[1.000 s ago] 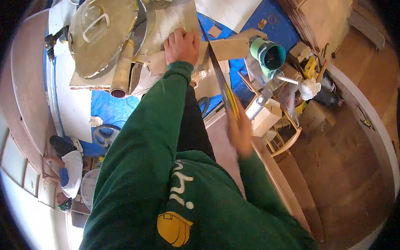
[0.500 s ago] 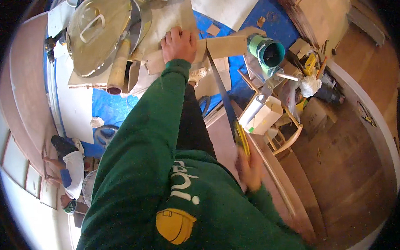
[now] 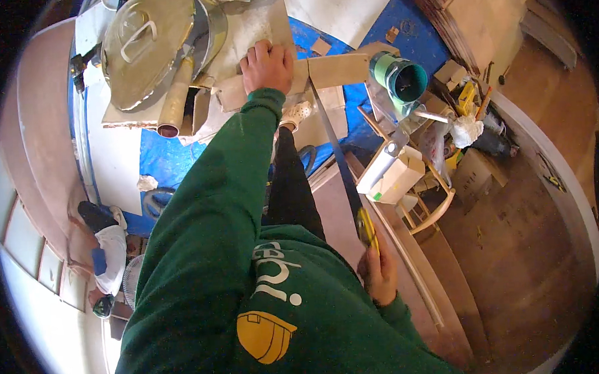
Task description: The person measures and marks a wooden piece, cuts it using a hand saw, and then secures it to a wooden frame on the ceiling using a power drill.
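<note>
Head | right hand (image 3: 380,273): saw (image 3: 341,159) | teal container (image 3: 384,70): dark inside, contents unclear

Lidded pot (image 3: 147,70) near blue sheeting (image 3: 423,45)

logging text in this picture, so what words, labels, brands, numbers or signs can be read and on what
Green sweater: white lettering, partly hidden, above a yellow helmet picture; I won't copy the wording.
Cardboard box: dark marks, too small to read.
Saw: any lettering on its handle is too small to tell.
</note>
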A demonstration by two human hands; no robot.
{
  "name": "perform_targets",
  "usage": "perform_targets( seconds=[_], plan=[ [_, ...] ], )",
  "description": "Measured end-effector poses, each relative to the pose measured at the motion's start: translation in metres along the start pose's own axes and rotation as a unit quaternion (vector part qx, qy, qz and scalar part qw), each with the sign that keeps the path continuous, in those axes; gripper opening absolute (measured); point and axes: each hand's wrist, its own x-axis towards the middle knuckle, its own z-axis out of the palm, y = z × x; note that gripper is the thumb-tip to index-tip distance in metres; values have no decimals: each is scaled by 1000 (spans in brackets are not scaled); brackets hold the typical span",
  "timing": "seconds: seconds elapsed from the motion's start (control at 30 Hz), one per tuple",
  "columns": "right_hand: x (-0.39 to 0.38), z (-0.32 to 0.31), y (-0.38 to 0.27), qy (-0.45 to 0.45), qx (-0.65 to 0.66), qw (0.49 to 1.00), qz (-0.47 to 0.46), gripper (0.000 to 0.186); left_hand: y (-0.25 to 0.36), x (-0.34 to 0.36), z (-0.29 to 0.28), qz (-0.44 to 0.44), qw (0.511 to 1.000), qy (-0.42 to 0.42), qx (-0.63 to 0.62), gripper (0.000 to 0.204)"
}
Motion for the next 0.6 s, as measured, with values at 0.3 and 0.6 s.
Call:
perform_targets(
  seconds=[0.3, 0.6],
  plan=[
    [233, 83, -45, 0, -115, 972, -207, 48, 1, 1, 5, 14, 1000, 16, -2, 23],
    [2, -4, 25, -14, -26, 1000, -9, 50, 0, -2, 1, 13, 1000, 25, 5, 24]
  ],
)
